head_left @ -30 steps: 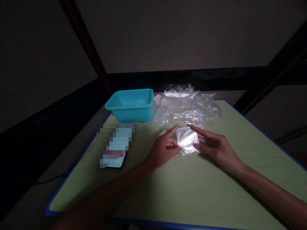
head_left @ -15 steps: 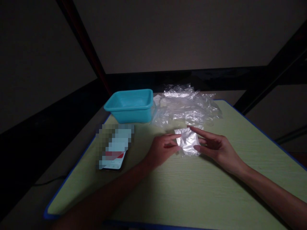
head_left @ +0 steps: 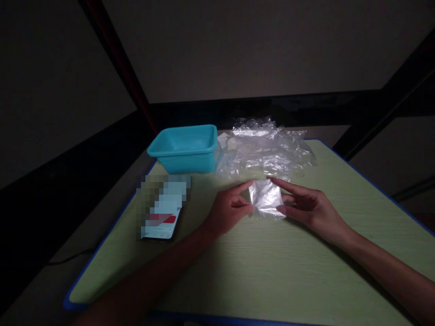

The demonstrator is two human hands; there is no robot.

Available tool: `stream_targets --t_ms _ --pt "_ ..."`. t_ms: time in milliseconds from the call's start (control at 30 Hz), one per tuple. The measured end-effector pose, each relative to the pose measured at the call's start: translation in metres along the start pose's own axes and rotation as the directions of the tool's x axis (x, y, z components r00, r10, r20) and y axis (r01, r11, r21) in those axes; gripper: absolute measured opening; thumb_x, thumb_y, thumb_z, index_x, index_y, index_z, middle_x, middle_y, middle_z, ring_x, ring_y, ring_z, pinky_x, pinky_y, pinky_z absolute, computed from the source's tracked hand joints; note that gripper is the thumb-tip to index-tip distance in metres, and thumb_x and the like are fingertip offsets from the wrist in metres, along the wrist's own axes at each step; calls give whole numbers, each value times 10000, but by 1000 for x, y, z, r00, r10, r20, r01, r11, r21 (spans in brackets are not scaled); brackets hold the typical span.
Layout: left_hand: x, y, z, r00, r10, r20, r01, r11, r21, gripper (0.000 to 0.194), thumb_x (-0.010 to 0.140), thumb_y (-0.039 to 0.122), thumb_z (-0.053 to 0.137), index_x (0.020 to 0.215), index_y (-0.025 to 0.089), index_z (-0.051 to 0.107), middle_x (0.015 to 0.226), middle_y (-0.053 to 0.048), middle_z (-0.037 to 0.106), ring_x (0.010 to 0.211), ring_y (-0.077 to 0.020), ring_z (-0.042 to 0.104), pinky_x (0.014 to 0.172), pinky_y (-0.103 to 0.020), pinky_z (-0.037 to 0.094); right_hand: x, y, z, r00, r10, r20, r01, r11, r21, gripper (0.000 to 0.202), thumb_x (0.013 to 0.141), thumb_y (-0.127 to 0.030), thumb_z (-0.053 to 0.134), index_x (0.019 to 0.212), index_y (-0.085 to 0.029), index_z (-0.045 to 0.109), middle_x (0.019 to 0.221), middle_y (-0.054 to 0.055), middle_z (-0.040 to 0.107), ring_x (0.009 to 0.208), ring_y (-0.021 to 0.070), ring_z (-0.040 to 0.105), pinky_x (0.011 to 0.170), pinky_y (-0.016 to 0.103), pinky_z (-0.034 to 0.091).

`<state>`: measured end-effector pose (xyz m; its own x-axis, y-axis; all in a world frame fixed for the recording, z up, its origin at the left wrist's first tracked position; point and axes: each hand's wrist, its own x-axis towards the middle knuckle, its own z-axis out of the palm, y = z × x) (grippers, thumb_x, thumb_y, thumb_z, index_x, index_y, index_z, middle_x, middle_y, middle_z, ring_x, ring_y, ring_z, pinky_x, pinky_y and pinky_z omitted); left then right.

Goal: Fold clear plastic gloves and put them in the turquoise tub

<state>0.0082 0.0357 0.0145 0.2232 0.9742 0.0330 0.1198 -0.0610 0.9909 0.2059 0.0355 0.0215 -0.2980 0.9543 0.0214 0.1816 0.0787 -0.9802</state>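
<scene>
Clear plastic, one square packet (head_left: 267, 197): flat, shiny, creased, lying between the two hands near the middle of the table (head_left: 254, 271); contents, if any, not legible through the glare, and whether its underside meets the tabletop cannot be told.

Left hand (head_left: 228, 208): at the packet's left edge, forefinger to the far corner, thumb to the near corner, the two parted; remaining fingers curled and mostly hidden. Whether the tips pinch the film or only touch it cannot be told. Forearm in shadow, cut off at the lower edge.

Right hand (head_left: 307, 206): holds the packet's right side, forefinger stretched to the far corner, thumb lapping the near one, another fingertip at the edge between; the rest hidden. Forearm cut off at the right.

Clear plastic heap (head_left: 265, 149): crumpled, beyond the packet; pieces overlap and cannot be counted.

Turquoise tub (head_left: 186, 162): rectangular, upright, rimmed, just left of the heap; part of its floor hidden by the near wall.

Phone (head_left: 166, 222): screen up, lit, left of the left hand; mosaic blurs much of it, a red patch showing near the lower end.

Table: pale green top, blue edging, right near corner out of frame.

Dark cord (head_left: 71, 257): beside the table's left edge, ends lost in shadow.
</scene>
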Motion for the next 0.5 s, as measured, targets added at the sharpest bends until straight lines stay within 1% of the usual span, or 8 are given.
stream_targets --t_ms 167,267,300,333,367,400,467,500 --pt "-2 2 -1 1000 24 -1 -24 1000 -2 632 649 71 648 1259 182 526 520 50 628 466 -76 510 483 -161 375 0 -2 1 1000 0 -4 0 1000 7 679 671 -277 669 1315 -177 478 623 -40 500 538 88 389 498 243 344" --pt "-2 3 -1 1000 24 0 -24 999 -21 638 649 67 652 1262 189 522 512 50 632 462 -84 524 477 -166 382 -1 -3 1 1000 7 -7 -7 1000 2 680 674 -273 669 1318 -181 474 621 -40 506 537 89 396 502 247 351" --pt "-2 3 -1 1000 25 0 -25 999 -33 643 647 61 653 1263 194 521 538 42 651 468 -87 538 482 -167 394 -1 -3 1 1000 7 -8 -7 1000 -1 683 675 -275 668 1322 -186 469 624 -37 512 538 91 399 502 248 353" --pt "-2 2 -1 1000 29 -4 -29 998 -49 643 641 54 656 1254 203 530 610 22 688 482 -88 558 492 -169 411 -1 -3 1 1000 7 -7 -7 1000 -6 686 677 -277 666 1326 -190 464 625 -36 516 538 93 400 501 250 353" --pt "-1 2 -2 999 38 -11 -39 997 -68 630 633 46 661 1230 216 554 740 -9 723 506 -88 580 508 -172 431 -1 -3 1 1000 6 -8 -6 1000 -10 687 677 -278 664 1328 -192 462 626 -34 519 538 94 400 498 250 352" --pt "-1 1 -2 998 51 -21 -53 995 -86 604 622 39 666 1189 230 589 908 -42 726 538 -88 602 527 -177 451 -1 -3 1 1000 3 -12 -3 1000 -11 688 676 -276 664 1328 -192 462 627 -33 523 538 94 400 497 249 351" --pt "0 -2 -3 996 79 -34 -82 991 -101 509 607 30 676 1068 246 667 1195 -77 621 603 -93 634 560 -188 481 -1 -3 1 1000 -5 -29 4 1000 -10 688 668 -269 667 1323 -191 469 628 -33 525 535 92 396 493 246 347" --pt "1 -3 -4 995 92 -36 -95 991 -99 450 606 32 679 1002 246 697 1262 -78 571 629 -99 643 572 -194 489 0 -3 0 999 -6 -37 6 1000 -12 687 665 -265 670 1319 -193 474 621 -36 520 530 91 390 488 244 344"
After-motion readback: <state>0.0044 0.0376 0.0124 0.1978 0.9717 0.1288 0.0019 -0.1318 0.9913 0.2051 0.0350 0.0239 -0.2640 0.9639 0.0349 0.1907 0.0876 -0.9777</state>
